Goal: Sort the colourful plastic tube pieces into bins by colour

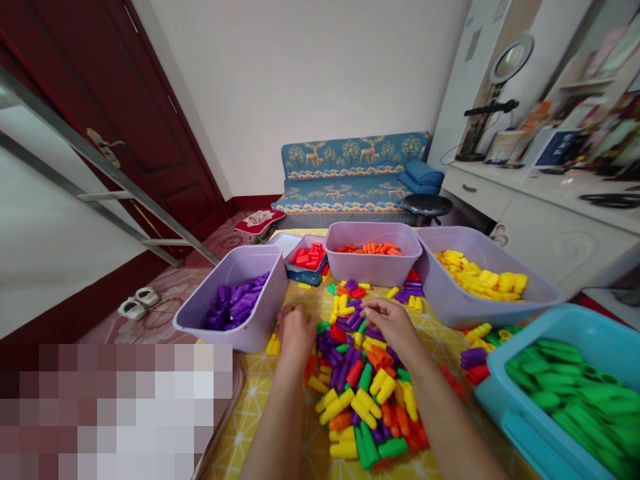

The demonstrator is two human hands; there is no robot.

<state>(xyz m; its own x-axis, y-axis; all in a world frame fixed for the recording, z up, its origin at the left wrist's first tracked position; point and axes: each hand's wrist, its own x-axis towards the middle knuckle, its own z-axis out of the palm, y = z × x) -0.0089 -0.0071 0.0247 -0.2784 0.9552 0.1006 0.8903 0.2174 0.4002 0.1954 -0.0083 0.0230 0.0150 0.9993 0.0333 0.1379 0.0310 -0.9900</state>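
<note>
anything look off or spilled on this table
Nothing looks broken or tipped over. The one untidy spot is mixed-colour pieces strewn loose on the yellow cloth, plus a smaller mixed cluster beside the teal bin, whose own contents look all green.

Above the rims, open air ran across the middle of the frame toward the settee, leaving you a way over the bins. Down at the yellow tablecloth, a bare strip lay just left of your left forearm. The heap of plastic pieces blocked the lower centre. The purple-piece bin walled off the left; the red-piece box and orange-piece bin stood across the far side. The yellow-piece bin and teal bin closed the right, with loose pieces between them.
</note>
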